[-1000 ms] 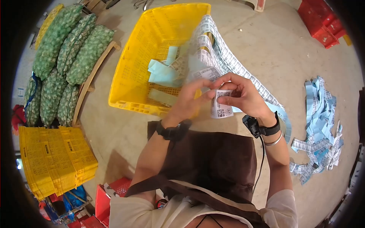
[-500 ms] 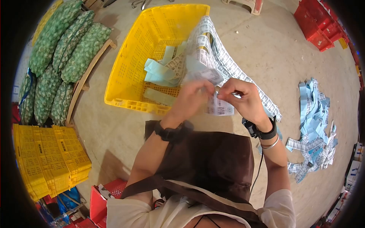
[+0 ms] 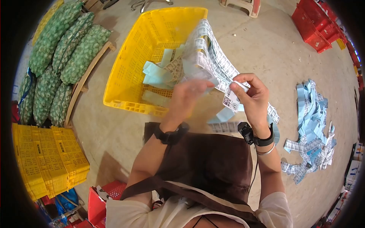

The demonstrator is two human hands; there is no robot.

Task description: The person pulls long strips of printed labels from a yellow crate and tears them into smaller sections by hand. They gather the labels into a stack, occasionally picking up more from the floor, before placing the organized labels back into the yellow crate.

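Note:
My right hand [image 3: 255, 99] pinches a strip of printed labels [image 3: 231, 100] between thumb and fingers, in front of the yellow crate. My left hand [image 3: 186, 98] is smeared by motion near the crate's front right corner, its fingers close to translucent plastic and a label piece. Long label strips [image 3: 222, 62] with pale blue backing drape over the crate's right side and run down behind my right hand. A blurred label piece [image 3: 228, 126] hangs low, above my dark apron [image 3: 201, 163].
The yellow crate [image 3: 125, 57] holds blue backing paper [image 3: 156, 75]. A heap of label strips [image 3: 312, 117] lies on the floor at right. Green mesh sacks [image 3: 85, 55] stand on a pallet at left, above stacked yellow crates [image 3: 49, 155]. Red crates [image 3: 313, 26] stand at far right.
My hands have moved apart: the right hand has shifted slightly right with the label strip, the left slightly left. A blurred label piece now shows lower, near the apron.

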